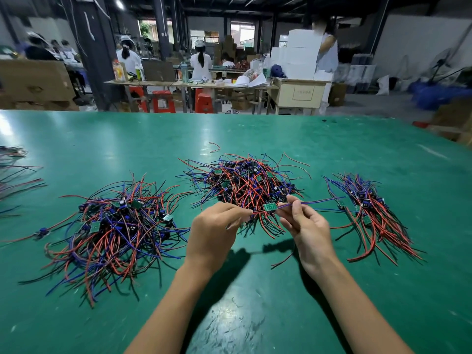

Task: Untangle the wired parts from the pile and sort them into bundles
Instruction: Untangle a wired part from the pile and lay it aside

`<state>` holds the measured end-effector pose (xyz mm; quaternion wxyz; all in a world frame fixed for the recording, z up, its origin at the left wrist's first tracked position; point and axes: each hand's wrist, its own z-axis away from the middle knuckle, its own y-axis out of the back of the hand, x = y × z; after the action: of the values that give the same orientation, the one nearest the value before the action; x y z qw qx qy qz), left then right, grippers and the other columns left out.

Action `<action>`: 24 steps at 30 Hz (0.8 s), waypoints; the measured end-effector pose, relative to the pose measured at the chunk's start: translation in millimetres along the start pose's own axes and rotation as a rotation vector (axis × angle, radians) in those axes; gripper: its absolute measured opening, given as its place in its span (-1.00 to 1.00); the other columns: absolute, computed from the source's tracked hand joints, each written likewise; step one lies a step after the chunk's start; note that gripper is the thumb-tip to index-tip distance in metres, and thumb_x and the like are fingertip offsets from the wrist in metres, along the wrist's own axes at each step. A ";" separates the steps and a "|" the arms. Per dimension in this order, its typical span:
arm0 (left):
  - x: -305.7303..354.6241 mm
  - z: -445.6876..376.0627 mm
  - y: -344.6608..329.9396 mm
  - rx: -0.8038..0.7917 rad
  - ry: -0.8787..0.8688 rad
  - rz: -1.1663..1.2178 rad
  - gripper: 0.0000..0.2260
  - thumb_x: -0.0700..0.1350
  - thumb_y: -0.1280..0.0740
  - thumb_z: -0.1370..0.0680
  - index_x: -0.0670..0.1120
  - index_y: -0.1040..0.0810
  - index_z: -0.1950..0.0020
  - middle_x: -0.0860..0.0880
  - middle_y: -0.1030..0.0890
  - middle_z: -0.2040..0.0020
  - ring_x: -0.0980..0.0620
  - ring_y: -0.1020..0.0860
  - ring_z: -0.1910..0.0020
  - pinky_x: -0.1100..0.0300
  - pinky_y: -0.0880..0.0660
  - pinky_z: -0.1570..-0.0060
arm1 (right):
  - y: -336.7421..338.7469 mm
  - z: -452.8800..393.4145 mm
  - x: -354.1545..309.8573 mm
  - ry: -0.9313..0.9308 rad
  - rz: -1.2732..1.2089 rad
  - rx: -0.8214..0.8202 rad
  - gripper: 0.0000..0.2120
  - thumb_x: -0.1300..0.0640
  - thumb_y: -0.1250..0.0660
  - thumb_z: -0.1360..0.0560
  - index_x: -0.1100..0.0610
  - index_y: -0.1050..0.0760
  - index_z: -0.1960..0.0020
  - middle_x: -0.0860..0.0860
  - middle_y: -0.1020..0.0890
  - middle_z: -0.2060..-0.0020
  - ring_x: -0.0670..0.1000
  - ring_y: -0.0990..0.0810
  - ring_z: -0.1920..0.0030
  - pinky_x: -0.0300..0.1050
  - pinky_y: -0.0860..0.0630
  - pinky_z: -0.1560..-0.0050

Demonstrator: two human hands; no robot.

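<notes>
The green tabletop (102, 129) spans the full width of your view, scuffed and reflecting an overhead light near its middle. Beyond its far edge stand work benches (184, 84), red stools (163, 100), stacked white boxes (301, 54) and several seated people seen from behind. On the tabletop, the left pile (115, 233) is the widest mass: red, blue and black wires tangled loosely, with small green circuit boards scattered through it. The centre pile (245, 185) lies directly beyond your hands and is denser, holding the same wire colours and dark components. The right bundle (370, 210) lies well apart from the centre pile, with its wires running roughly parallel and the boards gathered at the far end. More wires (15, 172) reach in at the left edge, partly cut off. Your left hand (214, 236) is raised above the tabletop with its fingers curled, pinching the red and black wires of a single wired part (270, 207). Your right hand (306, 223) pinches the same part's blue and purple wires between thumb and fingers, and these leads extend to the right toward the right bundle. The part's small green board sits between your two hands, in front of the near edge of the centre pile.
</notes>
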<state>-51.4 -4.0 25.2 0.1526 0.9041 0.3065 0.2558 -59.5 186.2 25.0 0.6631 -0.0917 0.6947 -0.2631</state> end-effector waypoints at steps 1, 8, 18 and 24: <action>0.4 -0.3 0.0 0.006 -0.003 -0.012 -0.81 -0.37 -0.56 -0.39 -0.13 -0.76 0.08 -0.05 -0.73 0.16 -0.04 -0.69 0.25 0.02 -0.64 0.27 | -0.3 0.2 0.1 -0.003 -0.002 -0.002 -0.84 0.19 -0.24 -0.66 0.15 -0.61 -0.03 0.00 -0.72 0.22 -0.08 -0.73 0.19 -0.33 -0.61 0.22; 0.2 0.7 5.5 -0.036 0.135 -0.022 -0.92 -0.10 -0.51 -0.52 -0.04 -0.74 0.00 0.09 -0.73 0.10 0.04 -0.67 0.23 0.04 -0.60 0.22 | 0.6 -0.9 2.3 0.181 0.183 0.166 -0.85 0.10 -0.36 -0.61 0.17 -0.60 0.05 -0.02 -0.72 0.29 -0.07 -0.70 0.30 -0.30 -0.56 0.33; -3.0 -4.0 1.7 -0.200 0.626 0.129 -0.80 -0.04 -0.48 -0.49 0.24 -0.66 -0.04 0.27 -0.68 0.21 0.02 -0.66 0.23 0.13 -0.59 0.09 | 6.9 -5.7 2.6 0.112 0.175 0.233 -0.78 0.01 -0.32 -0.64 0.16 -0.44 0.00 0.04 -0.71 0.36 0.07 -0.72 0.37 -0.21 -0.54 0.50; -8.4 -4.6 2.8 -0.188 0.709 0.151 -0.80 -0.10 -0.48 -0.49 0.21 -0.66 0.01 0.23 -0.69 0.23 0.02 -0.66 0.21 0.06 -0.59 0.06 | 7.1 -8.1 4.1 0.146 0.113 0.287 -0.79 0.06 -0.29 -0.67 0.17 -0.40 0.06 0.12 -0.66 0.33 0.06 -0.70 0.39 -0.18 -0.58 0.47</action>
<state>-58.3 -10.8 27.1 0.1002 0.7615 0.2478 0.5905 -66.2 192.2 17.8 0.6310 0.0628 0.7003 -0.3279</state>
